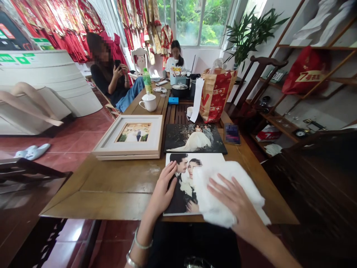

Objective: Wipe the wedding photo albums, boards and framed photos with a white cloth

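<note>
A white-backed photo panel [182,188] with a couple printed on it lies flat at the near edge of the table. My left hand [165,190] rests on its left side, fingers stretched out and thumb apart. Over the panel's right part spreads a white cloth [205,197], bunched and hanging past the panel's right side. My right hand [230,199] lies on top of the cloth with fingers spread, pressing it down. Just beyond, a darker photo panel [181,139] shows a bride in a long white dress.
Pale framed pictures [107,143] are stacked at left on the wooden table [111,193]. Farther back stand a white mug [149,103], a green-capped bottle [147,80] and a red-brown paper bag [216,96]. Two people sit beyond, one holding a phone [117,64].
</note>
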The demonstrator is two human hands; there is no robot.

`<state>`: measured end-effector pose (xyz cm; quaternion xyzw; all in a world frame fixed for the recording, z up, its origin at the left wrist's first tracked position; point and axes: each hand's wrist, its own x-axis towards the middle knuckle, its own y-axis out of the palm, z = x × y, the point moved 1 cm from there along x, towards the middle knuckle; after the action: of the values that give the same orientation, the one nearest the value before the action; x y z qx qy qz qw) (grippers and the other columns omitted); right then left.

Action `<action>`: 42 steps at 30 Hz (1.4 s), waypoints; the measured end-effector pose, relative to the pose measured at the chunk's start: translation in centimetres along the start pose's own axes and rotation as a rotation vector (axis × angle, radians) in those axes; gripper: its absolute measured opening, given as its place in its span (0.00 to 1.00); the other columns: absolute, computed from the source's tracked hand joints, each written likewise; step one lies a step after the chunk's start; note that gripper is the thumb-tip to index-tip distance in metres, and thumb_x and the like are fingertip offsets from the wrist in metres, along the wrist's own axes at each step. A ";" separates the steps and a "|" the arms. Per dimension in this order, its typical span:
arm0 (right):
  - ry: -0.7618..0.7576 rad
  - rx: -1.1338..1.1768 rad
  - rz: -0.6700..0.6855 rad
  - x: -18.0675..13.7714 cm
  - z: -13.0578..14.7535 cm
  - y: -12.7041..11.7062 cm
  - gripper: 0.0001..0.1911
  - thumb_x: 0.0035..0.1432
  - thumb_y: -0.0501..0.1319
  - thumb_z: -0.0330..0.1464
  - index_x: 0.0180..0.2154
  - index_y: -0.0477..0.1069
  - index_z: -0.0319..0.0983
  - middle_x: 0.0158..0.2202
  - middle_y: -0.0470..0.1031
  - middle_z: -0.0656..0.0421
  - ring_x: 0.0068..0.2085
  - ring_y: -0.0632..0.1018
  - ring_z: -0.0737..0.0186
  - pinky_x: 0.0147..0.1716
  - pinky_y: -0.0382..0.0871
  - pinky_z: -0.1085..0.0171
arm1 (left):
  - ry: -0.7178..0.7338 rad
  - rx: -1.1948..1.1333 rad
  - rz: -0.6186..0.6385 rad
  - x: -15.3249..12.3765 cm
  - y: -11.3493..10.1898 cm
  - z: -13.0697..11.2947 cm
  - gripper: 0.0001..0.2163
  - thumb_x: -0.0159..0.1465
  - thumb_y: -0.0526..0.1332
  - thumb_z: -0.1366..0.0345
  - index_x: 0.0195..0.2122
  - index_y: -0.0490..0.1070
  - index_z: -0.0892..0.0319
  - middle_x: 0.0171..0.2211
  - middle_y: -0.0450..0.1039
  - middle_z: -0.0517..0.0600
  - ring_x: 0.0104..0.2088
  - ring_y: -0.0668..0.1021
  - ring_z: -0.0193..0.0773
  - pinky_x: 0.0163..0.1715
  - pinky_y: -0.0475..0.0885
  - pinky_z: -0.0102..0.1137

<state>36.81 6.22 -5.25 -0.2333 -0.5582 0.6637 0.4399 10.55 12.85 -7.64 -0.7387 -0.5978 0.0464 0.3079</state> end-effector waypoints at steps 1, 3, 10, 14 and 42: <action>-0.026 0.000 -0.001 -0.8 0.9 0.2 0.36 0.54 0.57 0.31 0.65 0.56 0.46 0.66 0.58 0.58 0.68 0.52 0.45 0.64 0.43 0.38 | 0.003 0.000 -0.001 0.0 0.0 0.0 0.20 0.70 0.51 0.66 0.63 0.61 0.51 0.66 0.59 0.52 0.67 0.58 0.43 0.65 0.54 0.47; -0.047 0.008 0.011 -1.4 1.8 0.3 0.36 0.54 0.57 0.32 0.65 0.55 0.47 0.66 0.58 0.59 0.67 0.54 0.45 0.63 0.44 0.39 | 0.009 0.003 0.000 0.0 0.0 0.0 0.20 0.70 0.51 0.66 0.63 0.61 0.50 0.66 0.59 0.52 0.67 0.59 0.43 0.65 0.54 0.48; 0.139 0.063 -0.048 4.6 -3.2 -0.4 0.36 0.47 0.55 0.23 0.60 0.65 0.44 0.63 0.64 0.57 0.66 0.58 0.49 0.63 0.46 0.40 | -0.001 0.028 0.031 0.2 -0.1 0.0 0.19 0.70 0.50 0.67 0.62 0.62 0.53 0.66 0.59 0.53 0.68 0.57 0.43 0.66 0.53 0.48; 0.198 0.051 -0.122 8.2 -5.4 -0.3 0.32 0.48 0.55 0.23 0.56 0.68 0.41 0.61 0.67 0.54 0.65 0.60 0.48 0.61 0.48 0.38 | -0.009 0.032 0.032 0.1 0.0 0.0 0.19 0.70 0.51 0.67 0.61 0.64 0.53 0.65 0.60 0.53 0.67 0.58 0.43 0.65 0.54 0.49; 0.112 0.024 -0.078 5.1 -2.3 0.5 0.34 0.49 0.56 0.26 0.60 0.63 0.42 0.65 0.61 0.58 0.67 0.56 0.48 0.63 0.43 0.38 | -0.014 0.049 0.025 0.1 0.0 0.0 0.20 0.69 0.54 0.65 0.62 0.62 0.52 0.66 0.58 0.53 0.67 0.57 0.44 0.65 0.54 0.49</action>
<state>35.96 11.76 -5.39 -0.2426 -0.5334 0.6386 0.4988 10.55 12.95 -7.62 -0.7381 -0.5893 0.0701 0.3211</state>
